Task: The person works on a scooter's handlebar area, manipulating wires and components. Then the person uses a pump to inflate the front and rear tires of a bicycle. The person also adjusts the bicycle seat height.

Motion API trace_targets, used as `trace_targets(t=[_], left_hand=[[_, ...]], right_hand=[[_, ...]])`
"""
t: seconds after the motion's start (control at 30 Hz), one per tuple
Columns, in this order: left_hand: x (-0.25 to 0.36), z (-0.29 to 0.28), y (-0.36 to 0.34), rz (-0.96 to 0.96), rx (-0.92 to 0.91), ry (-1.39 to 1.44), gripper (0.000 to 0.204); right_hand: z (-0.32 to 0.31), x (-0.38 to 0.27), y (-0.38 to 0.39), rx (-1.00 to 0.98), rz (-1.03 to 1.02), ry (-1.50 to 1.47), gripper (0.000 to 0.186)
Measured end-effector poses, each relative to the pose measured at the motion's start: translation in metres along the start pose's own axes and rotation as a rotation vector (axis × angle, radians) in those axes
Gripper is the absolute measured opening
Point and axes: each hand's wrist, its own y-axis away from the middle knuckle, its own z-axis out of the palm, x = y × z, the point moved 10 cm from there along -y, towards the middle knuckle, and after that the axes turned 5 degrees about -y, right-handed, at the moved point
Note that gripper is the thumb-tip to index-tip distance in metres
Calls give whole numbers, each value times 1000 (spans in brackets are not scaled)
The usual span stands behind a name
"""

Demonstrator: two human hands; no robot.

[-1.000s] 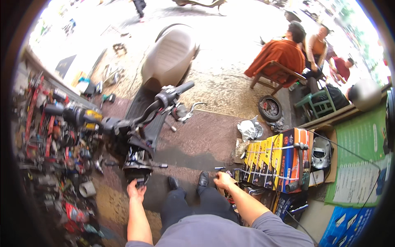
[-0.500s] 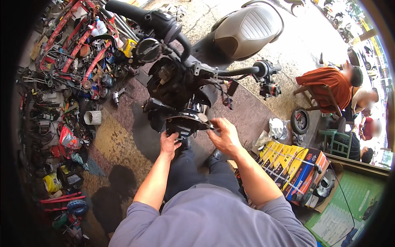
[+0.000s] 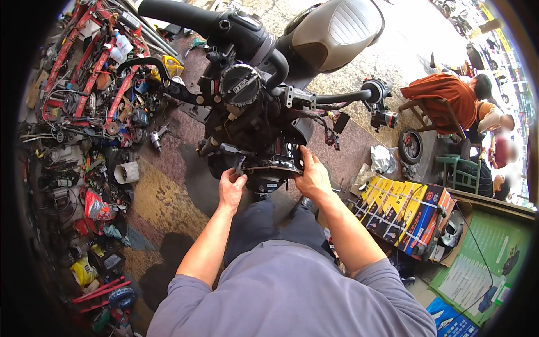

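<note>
A stripped black scooter [image 3: 252, 95] stands in front of me, its handlebar, round gauge and grey seat [image 3: 337, 28] in view. My left hand [image 3: 231, 188] grips the left edge of a black front panel [image 3: 269, 168] low on the scooter's front. At the panel's right edge, my right hand [image 3: 313, 177] holds it with the fingers curled over the top. Loose wires hang just above the right hand.
A heap of red frames, tools and parts [image 3: 84, 129] fills the floor at the left. Yellow and blue boxes [image 3: 407, 216] lie at the right. People sit on chairs [image 3: 455, 106] at the far right, beside a small tyre [image 3: 411, 146].
The view has swung down and closer onto the scooter's front. Both hands have come up from near the floor and taken hold of the black front panel.
</note>
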Motion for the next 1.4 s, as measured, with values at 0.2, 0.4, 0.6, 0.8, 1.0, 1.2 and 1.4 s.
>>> trace_targets(t=[0.2, 0.4, 0.6, 0.8, 1.0, 1.2, 1.4], left_hand=[[76, -2, 11, 384, 159, -348, 23], [130, 44, 14, 487, -12, -228, 21], [146, 77, -12, 471, 31, -390, 45], [149, 87, -21, 358, 163, -526, 51], [149, 91, -22, 269, 280, -629, 54], [147, 90, -24, 297, 332, -658, 52], [164, 91, -32, 368, 217, -728, 35]], right_hand=[[1, 14, -1, -23, 80, 6, 71], [3, 24, 6, -97, 194, 10, 66], [6, 36, 8, -155, 147, -3, 64], [6, 39, -1, -250, 132, -18, 64], [8, 38, -5, -300, 30, -19, 56], [17, 37, -12, -284, -95, -22, 43], [7, 15, -6, -328, -150, -7, 43]])
